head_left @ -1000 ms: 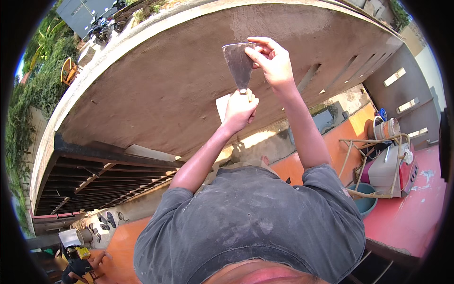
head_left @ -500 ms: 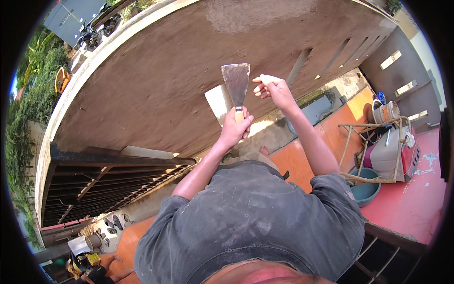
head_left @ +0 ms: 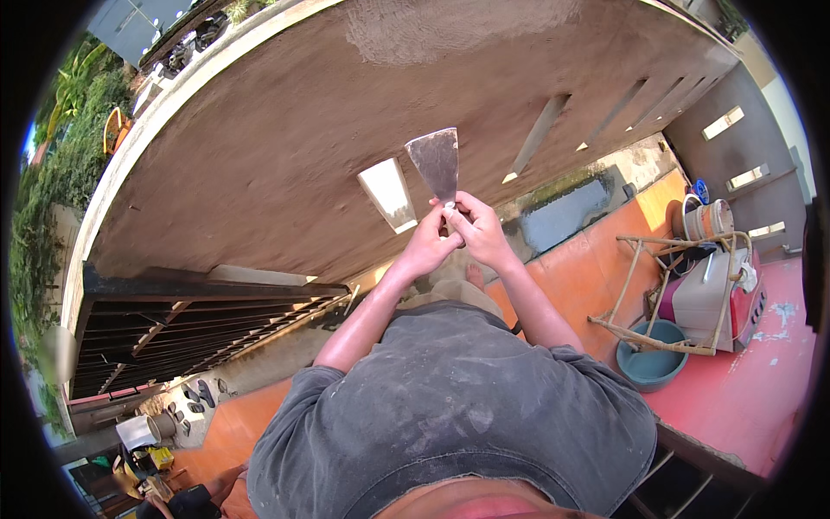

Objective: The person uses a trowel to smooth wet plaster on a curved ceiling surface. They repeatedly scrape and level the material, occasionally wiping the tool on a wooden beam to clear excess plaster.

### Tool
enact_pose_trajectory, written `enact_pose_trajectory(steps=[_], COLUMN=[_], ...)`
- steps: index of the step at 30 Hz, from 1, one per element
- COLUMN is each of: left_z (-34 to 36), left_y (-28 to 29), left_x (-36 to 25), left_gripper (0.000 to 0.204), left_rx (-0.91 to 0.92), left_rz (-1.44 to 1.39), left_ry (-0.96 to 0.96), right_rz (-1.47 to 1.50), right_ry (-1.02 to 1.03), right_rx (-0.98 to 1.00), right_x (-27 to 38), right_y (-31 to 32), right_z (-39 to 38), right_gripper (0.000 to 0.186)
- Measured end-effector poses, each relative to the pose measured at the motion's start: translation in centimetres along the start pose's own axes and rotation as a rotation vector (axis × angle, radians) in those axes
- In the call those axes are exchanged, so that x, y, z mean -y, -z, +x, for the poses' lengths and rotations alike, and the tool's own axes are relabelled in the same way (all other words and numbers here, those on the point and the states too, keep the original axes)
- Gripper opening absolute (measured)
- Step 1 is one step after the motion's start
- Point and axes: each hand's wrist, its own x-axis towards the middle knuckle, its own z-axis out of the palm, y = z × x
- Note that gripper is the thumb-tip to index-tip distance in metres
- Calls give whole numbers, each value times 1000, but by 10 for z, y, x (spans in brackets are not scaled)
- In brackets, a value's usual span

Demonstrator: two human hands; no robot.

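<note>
A scraper [head_left: 436, 163] with a wide, worn metal blade points away from me, its blade uppermost, before the brown rendered wall [head_left: 285, 138]. My left hand [head_left: 427, 246] is closed round its handle, which the fingers mostly hide. From the right side my right hand [head_left: 481, 232] meets it, thumb and fingers closed at the neck, just below the blade. The hands touch each other. Just left of the blade, a bright slot [head_left: 387, 195] opens through the wall.
A dark slatted gate [head_left: 207, 333] stands at left. To the right are a bamboo frame [head_left: 635, 285], a teal basin [head_left: 653, 356] and a grey-and-red box [head_left: 722, 298] beside a pink surface. Orange floor tiles [head_left: 553, 298] border a puddle [head_left: 566, 212]. A person [head_left: 194, 502] is at lower left.
My right hand has come left and down from beside the blade and closed on the scraper's neck. The scraper has dropped slightly in view, still held in my left hand.
</note>
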Motion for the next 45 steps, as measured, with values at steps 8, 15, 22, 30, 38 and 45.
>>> enact_pose_trajectory(steps=[8,15,22,30,38,45], left_z=[67,144,161,167,170,159], left_y=[-19,-51,-49,-23,11,10], left_x=[-6,-35,-51,-83,-102,-117], left_gripper=[33,44,53,57,59,55], left_rx=[-143,-216,-476,-787,-764,-692], left_rz=[-107,-415,-835,-662,-639,-738], left_ry=[-29,-59,18,-88,-155,-24], right_rz=[154,311,793,555,472,460], right_ry=[79,-196,-474,-530,-343,-402], right_rx=[-148,282,682,646,686,619], right_x=[31,56,47,53,65,73], right_y=[108,154,134,95,65,59], right_z=[42,66,98,137,156,136], right_gripper=[26,36,18,41,37,52])
